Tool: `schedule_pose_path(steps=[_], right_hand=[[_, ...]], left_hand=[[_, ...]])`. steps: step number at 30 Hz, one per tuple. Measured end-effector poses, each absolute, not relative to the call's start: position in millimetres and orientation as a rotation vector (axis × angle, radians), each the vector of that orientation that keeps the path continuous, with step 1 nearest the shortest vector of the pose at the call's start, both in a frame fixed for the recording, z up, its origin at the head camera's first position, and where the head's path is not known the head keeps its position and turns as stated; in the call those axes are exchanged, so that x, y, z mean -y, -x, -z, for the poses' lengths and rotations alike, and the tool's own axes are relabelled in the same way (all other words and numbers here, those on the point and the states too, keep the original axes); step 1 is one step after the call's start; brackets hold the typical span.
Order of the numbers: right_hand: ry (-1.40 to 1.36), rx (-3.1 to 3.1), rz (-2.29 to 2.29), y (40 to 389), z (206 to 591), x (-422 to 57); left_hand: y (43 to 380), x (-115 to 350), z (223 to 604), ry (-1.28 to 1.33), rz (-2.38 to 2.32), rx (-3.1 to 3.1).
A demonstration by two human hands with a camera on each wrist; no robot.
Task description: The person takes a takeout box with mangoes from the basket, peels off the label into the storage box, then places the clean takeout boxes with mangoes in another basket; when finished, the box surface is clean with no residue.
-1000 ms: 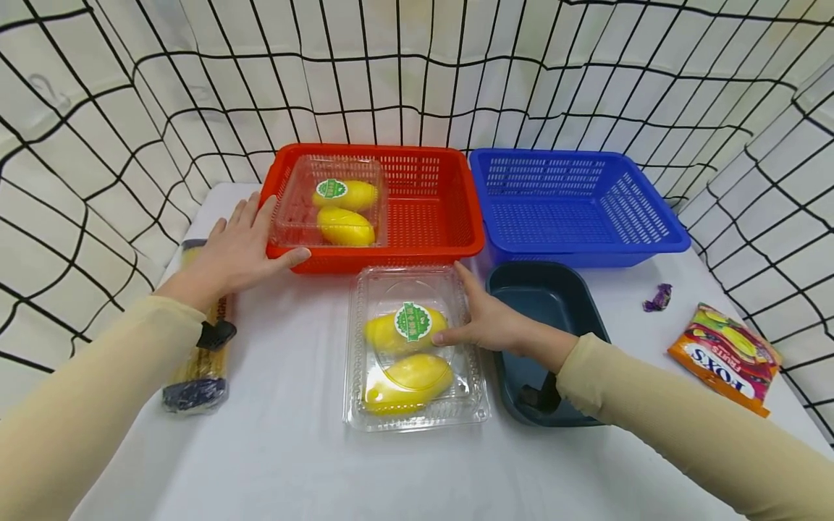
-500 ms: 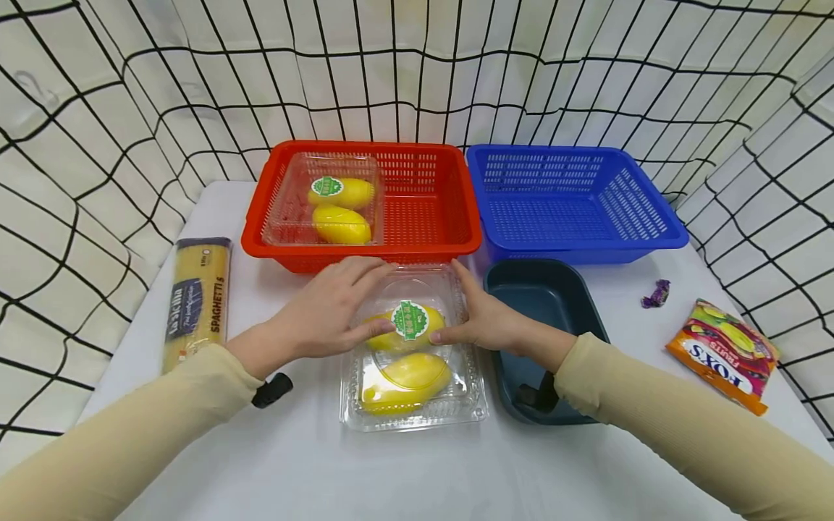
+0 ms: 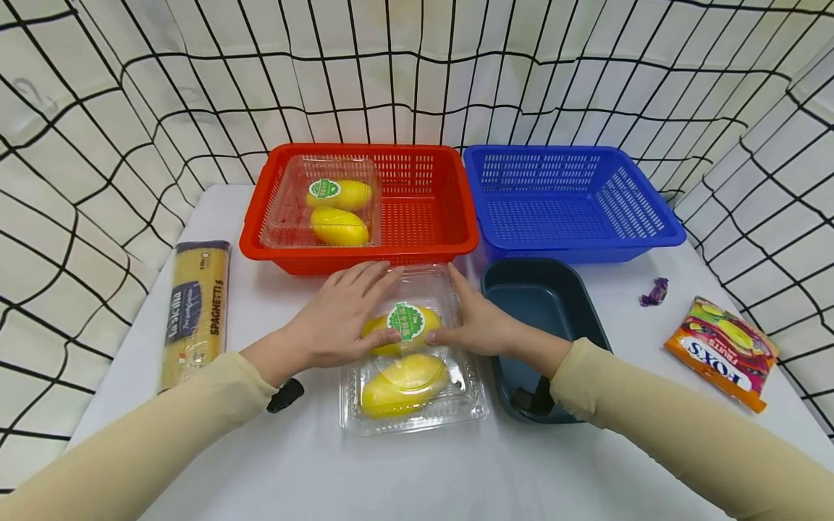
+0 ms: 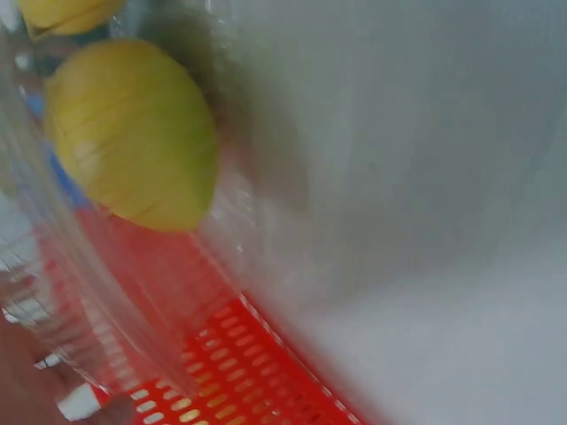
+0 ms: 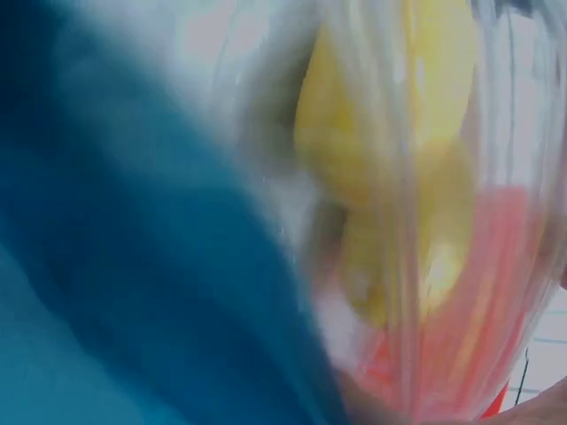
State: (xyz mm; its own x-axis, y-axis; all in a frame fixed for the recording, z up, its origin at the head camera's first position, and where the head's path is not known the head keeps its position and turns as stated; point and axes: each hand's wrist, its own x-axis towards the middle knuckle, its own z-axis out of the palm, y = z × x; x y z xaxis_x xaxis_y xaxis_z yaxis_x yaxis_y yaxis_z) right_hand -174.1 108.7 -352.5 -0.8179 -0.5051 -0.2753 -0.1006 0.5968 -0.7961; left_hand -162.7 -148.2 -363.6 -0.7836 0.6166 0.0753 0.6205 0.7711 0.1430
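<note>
A clear plastic box (image 3: pixel 417 417) holds two yellow mangoes (image 3: pixel 405 385) under a lid with a round green label. It stands in front of the red basket (image 3: pixel 423 253). My left hand (image 3: pixel 339 316) holds the box's left side, with its thumb over the lid. Gripping the opposite side is my right hand (image 3: pixel 485 318), thumb also on the lid. The fingertips at the box's far edge are partly hidden. In the left wrist view a mango (image 4: pixel 133 133) shows through the plastic; the right wrist view shows blurred mangoes (image 5: pixel 390 159) behind the box wall.
Another clear box with mangoes (image 3: pixel 339 226) sits in the red basket's left half. A blue basket (image 3: pixel 580 250) adjoins it. A dark teal tray (image 3: pixel 547 289) lies right of my box. Spaghetti (image 3: pixel 195 311) lies left; a purple wrapped candy (image 3: pixel 654 291) and Fox's bag (image 3: pixel 723 353) lie right.
My left hand has moved from the red basket's left edge, rightward and nearer, onto the left side of the mango box. My right hand has stayed at the box's right side.
</note>
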Motion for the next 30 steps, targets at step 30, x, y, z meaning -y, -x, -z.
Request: schedule_pose_path(steps=[30], right_hand=[[0.751, -2.666, 0.281, 102.5, 339.9, -86.4]], left_hand=[[130.4, 129.6, 351.8, 0.65, 0.142, 3.057]])
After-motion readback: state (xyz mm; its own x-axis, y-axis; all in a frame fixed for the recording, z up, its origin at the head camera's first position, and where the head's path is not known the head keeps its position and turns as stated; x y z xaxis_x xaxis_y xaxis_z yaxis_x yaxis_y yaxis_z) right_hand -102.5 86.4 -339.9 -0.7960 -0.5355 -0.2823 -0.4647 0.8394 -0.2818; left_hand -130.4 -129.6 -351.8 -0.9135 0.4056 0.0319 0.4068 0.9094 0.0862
